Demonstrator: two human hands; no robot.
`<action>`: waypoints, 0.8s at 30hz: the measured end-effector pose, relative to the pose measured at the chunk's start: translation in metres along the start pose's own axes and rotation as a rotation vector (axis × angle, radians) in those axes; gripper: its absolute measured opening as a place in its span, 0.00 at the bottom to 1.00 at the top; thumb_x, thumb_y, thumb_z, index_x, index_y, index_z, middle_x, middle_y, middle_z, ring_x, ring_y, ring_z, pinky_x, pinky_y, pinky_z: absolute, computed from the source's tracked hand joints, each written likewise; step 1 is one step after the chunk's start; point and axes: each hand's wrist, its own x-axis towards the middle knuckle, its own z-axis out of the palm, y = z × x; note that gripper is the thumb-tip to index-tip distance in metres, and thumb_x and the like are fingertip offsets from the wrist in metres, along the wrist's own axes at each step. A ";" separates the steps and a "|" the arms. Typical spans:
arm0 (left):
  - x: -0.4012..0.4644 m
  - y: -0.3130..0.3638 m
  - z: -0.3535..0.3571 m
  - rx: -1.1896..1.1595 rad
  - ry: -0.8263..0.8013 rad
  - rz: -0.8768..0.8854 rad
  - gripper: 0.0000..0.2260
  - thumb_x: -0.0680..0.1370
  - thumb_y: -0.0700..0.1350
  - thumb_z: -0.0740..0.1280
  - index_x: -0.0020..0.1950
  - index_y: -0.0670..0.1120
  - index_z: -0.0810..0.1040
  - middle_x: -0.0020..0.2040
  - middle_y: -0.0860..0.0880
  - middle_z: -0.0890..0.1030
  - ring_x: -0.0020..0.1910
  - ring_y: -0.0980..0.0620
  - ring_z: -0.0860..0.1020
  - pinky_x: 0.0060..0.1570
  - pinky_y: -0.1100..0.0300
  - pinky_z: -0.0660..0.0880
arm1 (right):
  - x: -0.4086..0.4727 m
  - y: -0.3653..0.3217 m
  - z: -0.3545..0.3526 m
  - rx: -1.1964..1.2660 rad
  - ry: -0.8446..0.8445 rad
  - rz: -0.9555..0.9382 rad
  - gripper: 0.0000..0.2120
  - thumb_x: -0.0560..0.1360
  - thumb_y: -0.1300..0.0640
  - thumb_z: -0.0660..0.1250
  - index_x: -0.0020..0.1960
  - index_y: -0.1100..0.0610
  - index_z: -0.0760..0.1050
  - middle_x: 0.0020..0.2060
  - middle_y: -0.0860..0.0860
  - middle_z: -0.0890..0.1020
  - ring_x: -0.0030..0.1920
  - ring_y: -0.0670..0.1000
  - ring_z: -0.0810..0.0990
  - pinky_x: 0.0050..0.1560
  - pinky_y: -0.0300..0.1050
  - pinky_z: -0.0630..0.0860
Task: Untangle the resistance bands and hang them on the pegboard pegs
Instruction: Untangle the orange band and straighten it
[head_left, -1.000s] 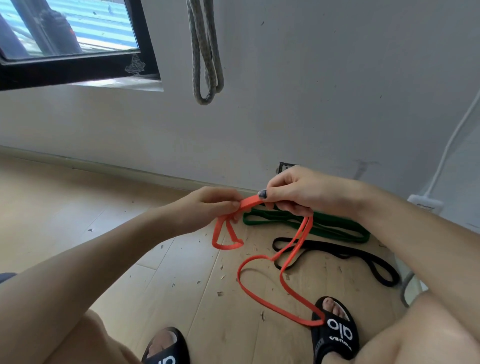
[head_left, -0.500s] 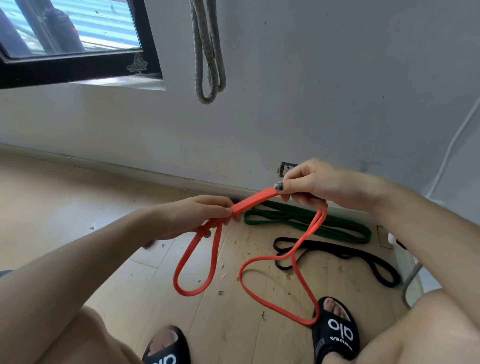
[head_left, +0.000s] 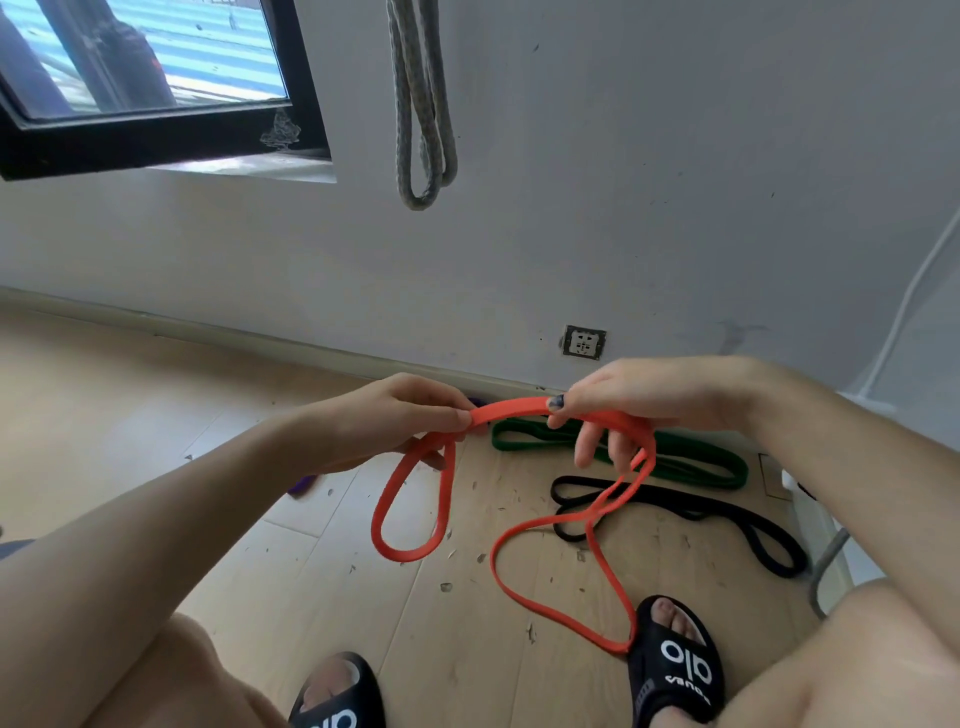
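One band looks hung already: a grey band dangles against the wall at twelve o'clock, its peg out of sight above. I judge the job under halfway. I'm working the orange band, stretched between both hands at the centre of my view. My left hand pinches it at nine o'clock of that span, and a small loop hangs below those fingers. My right hand pinches it at three o'clock with thumb and forefinger, the other fingers loosely spread; a longer loop crosses itself once and trails down to my sandal at five o'clock. A green band and a black band lie on the floor beyond, at two o'clock, unhung. Something purple peeks under my left wrist; I cannot tell what.
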 end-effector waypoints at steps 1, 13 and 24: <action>0.001 0.004 0.003 -0.009 -0.019 0.014 0.10 0.84 0.44 0.64 0.53 0.47 0.85 0.49 0.43 0.83 0.46 0.49 0.82 0.48 0.59 0.82 | 0.001 -0.003 0.003 0.025 -0.028 0.012 0.20 0.80 0.38 0.63 0.63 0.51 0.79 0.49 0.54 0.88 0.38 0.52 0.84 0.47 0.49 0.83; 0.010 0.012 0.014 0.056 -0.128 0.023 0.10 0.85 0.46 0.63 0.58 0.48 0.83 0.54 0.45 0.84 0.52 0.48 0.83 0.56 0.56 0.82 | 0.004 -0.018 0.010 0.037 0.038 -0.269 0.16 0.83 0.51 0.66 0.46 0.62 0.81 0.29 0.50 0.76 0.28 0.48 0.72 0.30 0.39 0.71; 0.008 0.004 0.008 0.135 -0.151 0.016 0.09 0.85 0.46 0.62 0.56 0.46 0.82 0.47 0.51 0.86 0.48 0.48 0.84 0.50 0.57 0.82 | -0.007 -0.006 -0.001 0.037 0.058 -0.153 0.17 0.83 0.47 0.63 0.52 0.60 0.82 0.40 0.54 0.86 0.35 0.52 0.80 0.35 0.43 0.77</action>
